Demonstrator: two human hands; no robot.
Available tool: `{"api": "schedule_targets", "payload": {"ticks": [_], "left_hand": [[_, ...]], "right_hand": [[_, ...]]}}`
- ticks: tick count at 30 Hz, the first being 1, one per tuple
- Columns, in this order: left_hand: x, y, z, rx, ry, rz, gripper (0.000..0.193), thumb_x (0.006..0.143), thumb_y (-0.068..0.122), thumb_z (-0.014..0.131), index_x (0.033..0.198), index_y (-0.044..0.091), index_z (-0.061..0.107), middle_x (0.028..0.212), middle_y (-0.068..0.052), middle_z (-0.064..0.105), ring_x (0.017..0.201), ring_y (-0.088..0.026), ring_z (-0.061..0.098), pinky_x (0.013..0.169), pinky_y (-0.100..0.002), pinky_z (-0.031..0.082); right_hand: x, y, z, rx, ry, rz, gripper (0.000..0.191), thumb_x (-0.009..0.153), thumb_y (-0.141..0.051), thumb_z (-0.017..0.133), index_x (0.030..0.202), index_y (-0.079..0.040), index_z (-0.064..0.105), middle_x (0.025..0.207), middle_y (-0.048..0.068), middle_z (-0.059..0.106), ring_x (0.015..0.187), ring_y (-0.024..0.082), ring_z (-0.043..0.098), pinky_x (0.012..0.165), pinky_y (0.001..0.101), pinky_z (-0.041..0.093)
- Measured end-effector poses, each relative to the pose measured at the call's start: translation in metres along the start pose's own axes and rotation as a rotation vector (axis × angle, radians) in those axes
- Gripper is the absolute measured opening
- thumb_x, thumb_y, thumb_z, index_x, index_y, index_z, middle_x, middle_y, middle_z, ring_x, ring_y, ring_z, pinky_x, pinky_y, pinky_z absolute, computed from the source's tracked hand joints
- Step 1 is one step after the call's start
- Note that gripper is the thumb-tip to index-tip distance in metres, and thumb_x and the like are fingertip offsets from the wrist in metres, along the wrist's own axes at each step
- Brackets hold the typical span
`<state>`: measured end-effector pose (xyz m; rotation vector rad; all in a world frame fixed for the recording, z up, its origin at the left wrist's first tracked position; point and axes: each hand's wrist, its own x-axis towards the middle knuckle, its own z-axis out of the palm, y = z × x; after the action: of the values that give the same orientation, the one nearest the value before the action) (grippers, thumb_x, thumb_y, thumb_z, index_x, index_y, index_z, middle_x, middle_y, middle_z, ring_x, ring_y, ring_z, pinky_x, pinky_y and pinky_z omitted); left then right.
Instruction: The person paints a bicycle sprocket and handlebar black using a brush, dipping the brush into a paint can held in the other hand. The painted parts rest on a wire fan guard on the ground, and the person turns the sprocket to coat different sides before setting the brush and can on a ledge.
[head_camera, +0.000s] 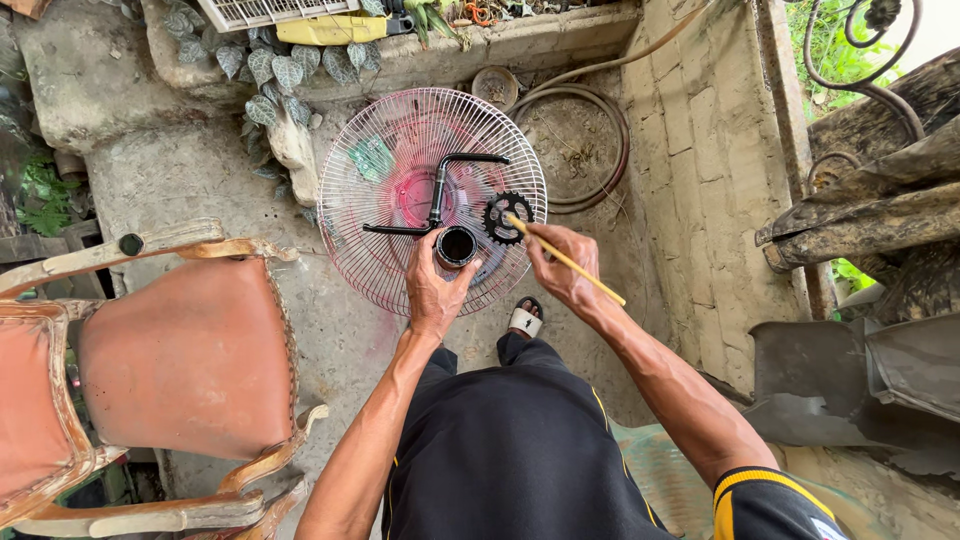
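Over a round white wire fan grille (400, 130), left hand (432, 290) clasps a small black paint tin (457, 245), right hand (565, 265) pinches a yellow-handled brush (580, 270), its bristles hidden against a black toothed sprocket (505, 215)

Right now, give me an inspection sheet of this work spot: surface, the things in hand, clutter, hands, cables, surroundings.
Surface: rough concrete ground, stained; a round wire fan guard lies flat on it.
Things in hand: black crank arm and black toothed sprocket resting on the guard; small can of black paint; yellow-handled brush.
Clutter: small round dish near the wall.
Hands: left hand holds the can; right hand holds the brush, tip at the sprocket.
Cables: coiled hose behind the guard.
Surroundings: worn orange armchair, leafy plants, stone wall.
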<state>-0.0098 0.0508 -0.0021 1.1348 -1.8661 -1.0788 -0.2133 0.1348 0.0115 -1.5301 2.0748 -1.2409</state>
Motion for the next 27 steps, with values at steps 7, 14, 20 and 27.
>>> {"api": "schedule_targets", "payload": {"ticks": [7,14,20,27], "left_hand": [[-0.001,-0.002,0.000,0.029,-0.020,-0.024,0.063,0.077,0.017,0.089,0.129,0.005,0.056,0.116,-0.013,0.067,0.110,-0.029,0.067,0.094,-0.042,0.054],[0.000,0.000,0.003,0.006,-0.026,0.000,0.063,0.078,0.016,0.088,0.130,0.004,0.056,0.116,-0.013,0.067,0.110,-0.028,0.068,0.096,-0.041,0.054],[0.000,0.004,0.007,-0.002,-0.050,-0.017,0.063,0.078,0.016,0.089,0.129,0.003,0.056,0.117,-0.013,0.068,0.110,-0.029,0.068,0.096,-0.041,0.054],[0.000,0.003,0.011,0.022,-0.041,0.011,0.063,0.076,0.017,0.089,0.128,0.003,0.056,0.117,-0.014,0.068,0.110,-0.031,0.067,0.096,-0.042,0.053]], "right_hand": [[-0.025,-0.011,-0.007,-0.062,-0.116,-0.033,0.015,0.091,-0.010,0.072,0.102,-0.001,0.078,0.080,0.012,0.076,0.058,0.018,0.069,0.053,0.0319,0.056],[-0.036,-0.012,-0.032,-0.041,-0.062,0.071,0.017,0.089,-0.007,0.070,0.102,0.000,0.077,0.088,0.014,0.077,0.067,0.019,0.073,0.060,0.0297,0.061],[-0.039,-0.015,-0.024,0.026,-0.030,0.130,0.019,0.090,-0.008,0.072,0.105,0.002,0.077,0.091,0.016,0.078,0.069,0.019,0.074,0.059,0.0296,0.060],[-0.044,0.006,-0.034,0.003,0.028,0.231,0.019,0.091,-0.009,0.070,0.106,0.000,0.078,0.086,0.014,0.079,0.064,0.016,0.073,0.056,0.0279,0.060]]}}
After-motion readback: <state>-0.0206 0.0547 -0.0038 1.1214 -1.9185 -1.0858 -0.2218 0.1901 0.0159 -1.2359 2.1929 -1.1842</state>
